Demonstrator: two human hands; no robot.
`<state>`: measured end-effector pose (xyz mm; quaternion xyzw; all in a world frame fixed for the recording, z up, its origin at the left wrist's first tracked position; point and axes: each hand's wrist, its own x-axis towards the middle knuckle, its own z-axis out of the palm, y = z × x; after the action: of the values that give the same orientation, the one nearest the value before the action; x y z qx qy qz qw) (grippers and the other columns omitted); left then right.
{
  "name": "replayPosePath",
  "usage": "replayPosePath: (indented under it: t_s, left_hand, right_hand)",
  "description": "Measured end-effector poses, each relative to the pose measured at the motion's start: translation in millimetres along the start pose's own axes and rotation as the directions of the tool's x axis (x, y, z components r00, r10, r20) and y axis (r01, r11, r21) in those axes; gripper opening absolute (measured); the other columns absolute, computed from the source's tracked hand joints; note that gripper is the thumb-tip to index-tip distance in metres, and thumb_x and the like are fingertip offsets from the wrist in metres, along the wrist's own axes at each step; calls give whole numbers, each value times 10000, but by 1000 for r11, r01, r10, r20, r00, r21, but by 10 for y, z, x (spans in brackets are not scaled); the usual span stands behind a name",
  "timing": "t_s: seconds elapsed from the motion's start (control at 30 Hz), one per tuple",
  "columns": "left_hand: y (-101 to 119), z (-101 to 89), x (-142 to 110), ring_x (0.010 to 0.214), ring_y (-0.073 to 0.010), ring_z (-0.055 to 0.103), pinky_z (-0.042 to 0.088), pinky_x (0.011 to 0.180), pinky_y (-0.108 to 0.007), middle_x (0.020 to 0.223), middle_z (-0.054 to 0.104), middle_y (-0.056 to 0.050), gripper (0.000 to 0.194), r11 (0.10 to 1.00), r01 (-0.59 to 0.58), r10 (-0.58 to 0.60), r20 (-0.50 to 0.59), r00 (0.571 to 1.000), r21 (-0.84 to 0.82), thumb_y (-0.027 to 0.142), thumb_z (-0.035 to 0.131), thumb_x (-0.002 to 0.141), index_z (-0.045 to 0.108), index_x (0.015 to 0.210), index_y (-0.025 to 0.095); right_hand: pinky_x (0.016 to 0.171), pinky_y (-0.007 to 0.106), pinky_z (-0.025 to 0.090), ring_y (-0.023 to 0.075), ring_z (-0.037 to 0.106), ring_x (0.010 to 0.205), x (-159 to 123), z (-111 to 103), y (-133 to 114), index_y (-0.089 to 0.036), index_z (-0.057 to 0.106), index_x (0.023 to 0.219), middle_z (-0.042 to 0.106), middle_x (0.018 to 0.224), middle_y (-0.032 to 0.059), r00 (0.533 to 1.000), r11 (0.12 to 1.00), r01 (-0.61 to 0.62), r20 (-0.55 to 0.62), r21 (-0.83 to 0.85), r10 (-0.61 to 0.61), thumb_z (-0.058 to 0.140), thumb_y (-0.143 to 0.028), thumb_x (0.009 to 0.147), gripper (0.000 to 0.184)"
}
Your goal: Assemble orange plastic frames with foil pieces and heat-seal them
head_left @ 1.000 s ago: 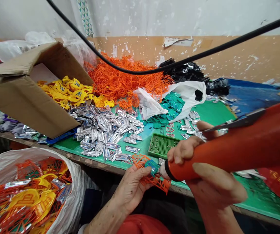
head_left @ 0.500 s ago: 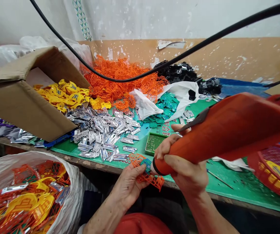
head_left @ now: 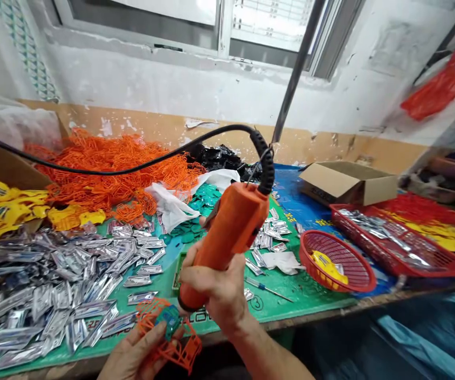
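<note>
Hands low at the bench [head_left: 330,307] edge, orange tool now tipped upright.
Left hand [head_left: 132,356] grips an orange plastic lattice [head_left: 183,351] bearing a teal piece [head_left: 168,321], at bottom centre of the frame. Right hand [head_left: 211,295] clenches an orange corded tool [head_left: 223,243], its nose just beside the teal piece. Since the earlier frame the view has swung right, bringing in a red round basket [head_left: 336,262] and a red tray [head_left: 373,248]. The bench's edge runs just below the hands; right of them lies a green mat [head_left: 291,306] with a small screwdriver [head_left: 269,289], and silver packets [head_left: 53,285] crowd the left. The right forearm angles up from the bottom edge.
</note>
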<state>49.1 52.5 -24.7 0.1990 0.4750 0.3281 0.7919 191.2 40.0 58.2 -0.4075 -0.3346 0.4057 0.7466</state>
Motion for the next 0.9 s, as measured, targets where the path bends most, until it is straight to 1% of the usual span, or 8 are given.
replayPosePath:
  t_s: [0.13, 0.3, 0.4, 0.47, 0.6, 0.67, 0.73, 0.9]
  left_hand:
    - [28, -127, -19, 769, -265, 726, 606, 680, -333, 879, 766, -68, 457, 997, -37, 40, -35, 999, 62, 103, 855, 515, 701, 941, 159]
    - [21, -268, -132, 720, -199, 714, 594, 710, -302, 914, 758, -64, 398, 992, -101, 94, 100, 991, 72, 184, 851, 605, 693, 968, 152]
    - [37, -319, -207, 754, -187, 710, 582, 756, -298, 909, 754, -57, 358, 988, -149, 144, 121, 982, 36, 209, 828, 654, 692, 981, 154]
    - [59, -344, -252, 837, -203, 707, 571, 800, -307, 987, 743, -69, 372, 987, -162, 156, 158, 975, 24, 235, 798, 701, 678, 1046, 164]
    - [102, -391, -292, 879, -207, 700, 565, 804, -303, 1073, 719, -66, 342, 981, -192, 181, 212, 960, 31, 237, 747, 766, 653, 1090, 187]
    - [113, -410, -283, 812, -190, 705, 573, 772, -300, 1034, 724, -46, 333, 978, -207, 200, 188, 962, 19, 228, 755, 756, 649, 1071, 195]
    - [116, -417, -268, 750, -173, 701, 580, 734, -294, 981, 727, -30, 353, 977, -213, 209, 160, 965, 5, 208, 772, 734, 640, 1061, 200]
    - [97, -375, -251, 686, -150, 677, 584, 654, -260, 912, 725, -41, 283, 981, -193, 190, 141, 972, 4, 179, 768, 728, 652, 985, 164]
  right_hand:
    - [450, 239, 398, 84, 467, 460, 248, -84, -81, -159, 581, 595, 545, 543, -47, 994, 993, 90, -58, -72, -94, 752, -267, 555, 206]
    - [475, 251, 451, 100, 518, 489, 544, -318, -85, -185, 564, 812, 550, 604, -69, 940, 935, 189, -221, -300, -261, 775, -353, 586, 351]
    - [520, 289, 489, 125, 554, 567, 583, -458, -49, -210, 561, 1029, 578, 739, -29, 926, 859, 191, -202, -475, -318, 707, -399, 696, 410]
    - [632, 366, 533, 196, 610, 780, 484, -536, -2, -235, 477, 1248, 593, 967, 51, 887, 720, 231, -164, -655, -433, 656, -415, 760, 550]
    - [940, 512, 445, 310, 452, 1209, 50, -704, 171, -215, 416, 1346, 475, 1268, 152, 720, 189, 367, 150, -911, -677, 663, -318, 799, 609]
    - [891, 435, 484, 248, 545, 1064, -167, -819, 287, -209, 532, 1204, 573, 1106, 110, 749, 76, 470, 352, -880, -561, 609, -232, 850, 362]
    - [780, 349, 517, 200, 592, 896, -318, -948, 391, -190, 590, 1060, 621, 952, 75, 803, 60, 521, 465, -851, -373, 568, -188, 877, 185]
    - [684, 334, 497, 233, 615, 840, -433, -1161, 496, -179, 646, 925, 663, 912, 82, 902, -165, 416, 429, -894, -46, 609, -244, 853, 103]
